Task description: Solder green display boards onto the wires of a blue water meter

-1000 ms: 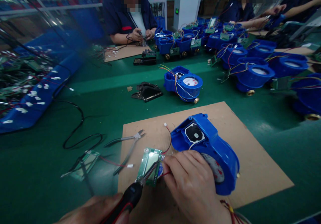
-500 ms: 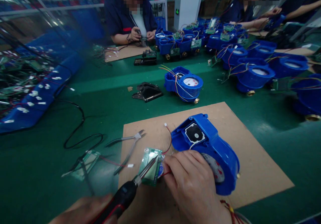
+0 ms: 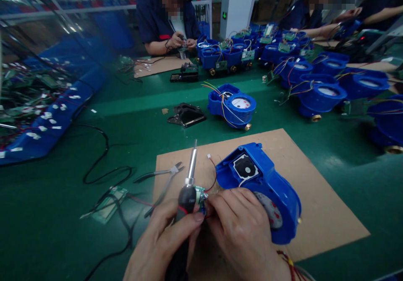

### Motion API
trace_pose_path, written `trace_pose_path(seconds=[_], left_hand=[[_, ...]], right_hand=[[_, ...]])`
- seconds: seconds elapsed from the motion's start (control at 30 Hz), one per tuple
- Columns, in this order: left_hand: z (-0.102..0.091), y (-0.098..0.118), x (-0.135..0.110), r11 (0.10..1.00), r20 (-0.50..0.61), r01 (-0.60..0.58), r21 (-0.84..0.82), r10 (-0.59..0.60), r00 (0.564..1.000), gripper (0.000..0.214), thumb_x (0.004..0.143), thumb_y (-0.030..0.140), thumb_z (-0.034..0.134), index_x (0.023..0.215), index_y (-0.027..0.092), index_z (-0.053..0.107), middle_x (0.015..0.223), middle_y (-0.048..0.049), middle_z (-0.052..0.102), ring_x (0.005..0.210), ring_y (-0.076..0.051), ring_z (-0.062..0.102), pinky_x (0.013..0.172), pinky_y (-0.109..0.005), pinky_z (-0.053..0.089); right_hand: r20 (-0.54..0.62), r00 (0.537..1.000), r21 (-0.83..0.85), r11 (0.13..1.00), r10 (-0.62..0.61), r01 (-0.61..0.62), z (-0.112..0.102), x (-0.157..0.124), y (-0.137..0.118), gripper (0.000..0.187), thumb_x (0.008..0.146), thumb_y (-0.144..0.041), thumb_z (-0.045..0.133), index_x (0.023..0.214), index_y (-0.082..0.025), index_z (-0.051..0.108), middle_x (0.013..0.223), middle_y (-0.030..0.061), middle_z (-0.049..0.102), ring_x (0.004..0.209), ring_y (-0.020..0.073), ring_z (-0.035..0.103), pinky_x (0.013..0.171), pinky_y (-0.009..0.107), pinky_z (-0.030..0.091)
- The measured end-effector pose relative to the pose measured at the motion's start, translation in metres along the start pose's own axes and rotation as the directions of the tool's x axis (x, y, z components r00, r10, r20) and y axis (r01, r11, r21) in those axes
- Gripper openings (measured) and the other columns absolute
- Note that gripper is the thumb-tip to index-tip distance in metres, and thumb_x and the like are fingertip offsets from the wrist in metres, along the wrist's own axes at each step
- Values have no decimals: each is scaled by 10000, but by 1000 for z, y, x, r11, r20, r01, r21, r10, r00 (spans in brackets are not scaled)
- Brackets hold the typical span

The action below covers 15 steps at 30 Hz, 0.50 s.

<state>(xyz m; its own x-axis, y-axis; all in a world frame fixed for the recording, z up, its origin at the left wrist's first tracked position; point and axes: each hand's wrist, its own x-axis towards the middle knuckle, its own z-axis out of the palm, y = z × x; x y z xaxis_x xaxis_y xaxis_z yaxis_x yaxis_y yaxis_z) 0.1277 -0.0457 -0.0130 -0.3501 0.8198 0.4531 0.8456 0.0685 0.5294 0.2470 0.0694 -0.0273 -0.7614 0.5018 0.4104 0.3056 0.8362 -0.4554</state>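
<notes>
Since the earlier frames the left hand (image 3: 163, 247) has swung in from the lower left corner toward the middle, and the soldering iron (image 3: 185, 205) it grips, which lay slanted with its tip on the small circuit board (image 3: 199, 197), now stands nearly upright with the tip lifted clear and pointing away from the person; the joint is no longer under heat, which reads as a pause in the soldering while the board is handled. The big cardboard mat (image 3: 315, 188) on the green bench carries the work, and on it the blue meter housing (image 3: 264, 184) lies where it did, tipped on its side with its open back toward the camera. The right hand (image 3: 242, 230) rests against the housing's near edge, fingers curled and pinched on the board and its red wire (image 3: 214, 175), just as before. The left hand is closed around the iron's black handle, thumb laid across toward the right fingers, so both hands meet at the board, which is now mostly hidden between them. Side cutters (image 3: 163, 178) lie on the mat's left edge, and a second board (image 3: 108, 203) sits on the bench beyond them.
</notes>
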Motion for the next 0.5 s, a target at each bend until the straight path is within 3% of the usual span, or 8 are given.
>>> trace_pose_path(seconds=[0.2,0.4,0.5], left_hand=[[12,-9,3,999,93,-25,43,21,995,293,784,72,511,1009,253,561,997,-28,592,899,-161,585,684,-253,522],[18,-10,3,1000,-33,-11,18,11,999,277,794,94,540,1042,215,516,920,1,588,863,-108,574,755,-226,461],[14,-15,6,999,36,-13,43,11,999,301,778,139,575,1060,217,503,934,18,592,926,-113,559,827,-238,434]], right_hand=[[0,1000,-6,1000,-8,8,0,2,-1,153,858,-152,430,789,-170,565,686,11,531,668,182,465,683,317,299],[-8,999,15,999,-42,42,-1,3,1,143,851,-129,444,793,-165,569,705,15,549,678,180,477,690,318,316],[-22,998,94,993,-64,66,-6,3,1,134,866,-129,448,897,-161,575,784,18,578,736,170,501,744,312,333]])
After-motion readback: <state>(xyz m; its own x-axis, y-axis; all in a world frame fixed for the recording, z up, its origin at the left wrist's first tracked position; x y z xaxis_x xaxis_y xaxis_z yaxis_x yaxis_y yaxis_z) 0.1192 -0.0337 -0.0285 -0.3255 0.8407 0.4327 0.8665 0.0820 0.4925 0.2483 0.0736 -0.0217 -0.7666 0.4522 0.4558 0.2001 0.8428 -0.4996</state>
